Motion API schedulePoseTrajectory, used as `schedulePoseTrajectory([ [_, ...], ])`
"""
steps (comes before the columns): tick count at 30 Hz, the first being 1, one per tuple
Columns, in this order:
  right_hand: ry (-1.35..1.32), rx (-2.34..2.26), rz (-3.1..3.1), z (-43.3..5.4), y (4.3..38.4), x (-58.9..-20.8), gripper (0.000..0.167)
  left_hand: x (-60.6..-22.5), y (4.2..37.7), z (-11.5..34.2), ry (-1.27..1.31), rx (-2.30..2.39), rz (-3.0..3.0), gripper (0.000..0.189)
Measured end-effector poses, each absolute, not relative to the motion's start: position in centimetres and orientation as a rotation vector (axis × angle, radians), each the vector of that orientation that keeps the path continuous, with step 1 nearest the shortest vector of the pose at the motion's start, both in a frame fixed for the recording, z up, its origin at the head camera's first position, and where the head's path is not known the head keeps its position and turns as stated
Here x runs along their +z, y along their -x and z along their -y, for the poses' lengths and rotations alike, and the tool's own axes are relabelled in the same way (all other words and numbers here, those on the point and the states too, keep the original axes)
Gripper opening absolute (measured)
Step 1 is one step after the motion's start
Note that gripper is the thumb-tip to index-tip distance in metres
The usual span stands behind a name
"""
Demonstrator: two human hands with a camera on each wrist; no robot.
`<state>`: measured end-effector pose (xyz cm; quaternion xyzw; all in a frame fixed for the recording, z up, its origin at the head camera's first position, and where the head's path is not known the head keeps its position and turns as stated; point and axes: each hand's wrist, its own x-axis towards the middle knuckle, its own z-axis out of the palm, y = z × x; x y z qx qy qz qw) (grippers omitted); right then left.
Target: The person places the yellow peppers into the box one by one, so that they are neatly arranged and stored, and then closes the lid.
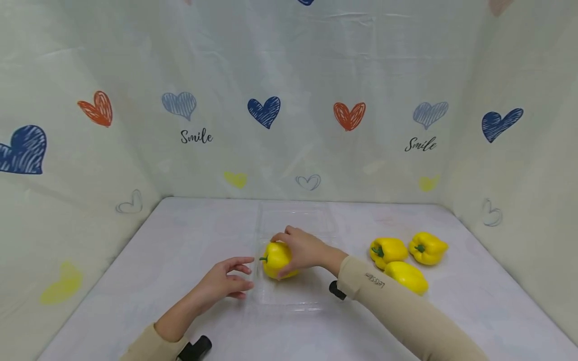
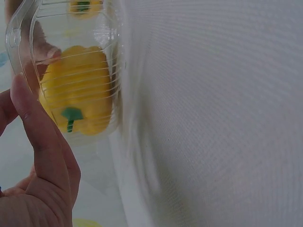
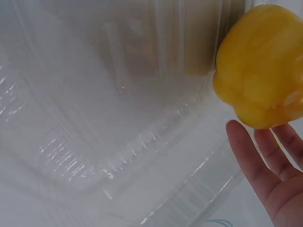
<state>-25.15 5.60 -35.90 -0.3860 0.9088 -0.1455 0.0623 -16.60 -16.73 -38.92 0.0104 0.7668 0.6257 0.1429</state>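
Nearest the camera, see beige sleeves [image 1: 406, 313] at the bottom edge. Beyond one, find the right hand [image 1: 307, 249] with thumb and fingers curved round a yellow pepper [image 1: 276, 258], green stem [image 2: 72, 114] toward the left hand [image 1: 228, 280]. Find that pepper at the left side of a clear plastic box [image 1: 289, 297], seen through its ribbed wall [image 2: 114, 59] in the left wrist view; cannot tell whether touching the bottom. By the box's left edge, see left fingers loosely spread, gripping nothing. Rightward on the white table [image 1: 189, 235], find three more yellow peppers [image 1: 391, 248] close together.
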Motion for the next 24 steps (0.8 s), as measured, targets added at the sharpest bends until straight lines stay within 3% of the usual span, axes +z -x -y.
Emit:
schedulePoseTrajectory([
  [9, 1.199, -0.517, -2.640, -6.3, 25.2, -35.2, 0.063, -38.9, 16.8, 16.6, -0.004, 1.798, -2.217, 0.061],
  [24, 1.191, -0.624, -2.648, -8.0, 23.8, -33.5, 0.067, -38.9, 16.8, 16.6, -0.035, 1.797, -2.211, 0.062],
])
